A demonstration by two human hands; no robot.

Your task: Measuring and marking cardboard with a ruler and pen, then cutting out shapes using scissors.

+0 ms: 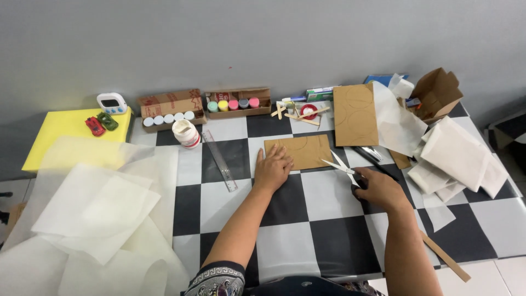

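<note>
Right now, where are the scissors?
In the head view, the scissors are open in the right hand, right of centre on the checkered table, blades at the right edge of the cardboard piece under the left hand.

The cardboard sheet (300, 151) lies between the ruler (219, 160), left, and the scissors (342, 167), right.

Between the left hand (272, 167) and the right hand (381, 189) the checkered table (307, 230) is bare, and also toward the person. Just beyond the left hand lies a cardboard piece (301, 151). To its left a ruler (219, 159) and a white jar (186, 133) stand in the way. Right of the right hand, folded white papers (457, 159) are piled, and open scissors (342, 167) point from it toward the cardboard.
</note>
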